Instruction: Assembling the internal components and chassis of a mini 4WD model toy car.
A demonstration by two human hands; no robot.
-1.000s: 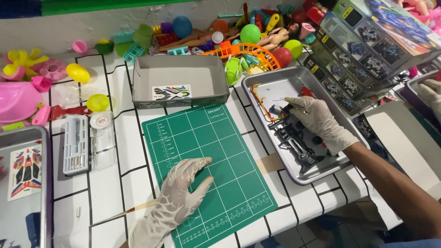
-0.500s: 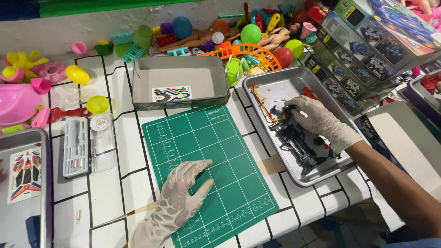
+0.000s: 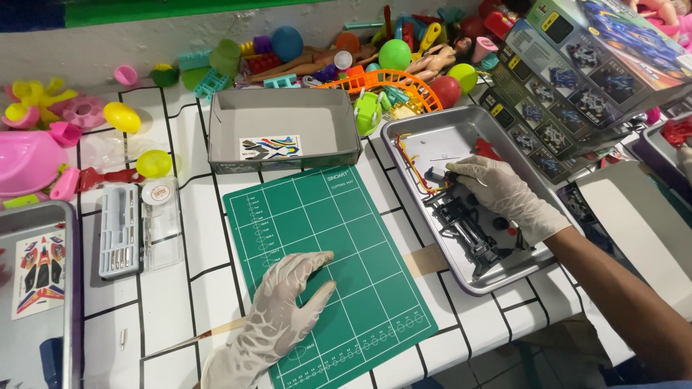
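Surface: a white tiled table (image 3: 180, 238) with dark grout lines, set against a pale wall with a green band along the top.
Far edge: a heap of bright plastic toys (image 3: 389, 57) runs along the wall, with balls, an orange basket and a doll among them.
Far left: pink and yellow toy pieces (image 3: 43, 137) lie by the wall.
Middle: a green cutting mat (image 3: 360, 238) with a white grid lies on the tiles; a grey cardboard box (image 3: 285, 122) holding a sticker sheet stands just beyond it.
Left: a clear case of small tools (image 3: 119, 230) lies near a metal tray (image 3: 68, 216) at the left edge, which carries another sticker sheet.
Right: a second metal tray (image 3: 425, 133) holds a black toy car frame (image 3: 468, 230), wires and small parts; a printed model kit box (image 3: 577, 65) leans just beyond it.
Left hand (image 3: 285, 302): gloved, open and flat, palm down on the near left part of the mat, holding nothing.
Right hand (image 3: 501, 194): gloved, inside the right tray, fingers curled down over the parts beside the car frame; whether it grips anything cannot be told.
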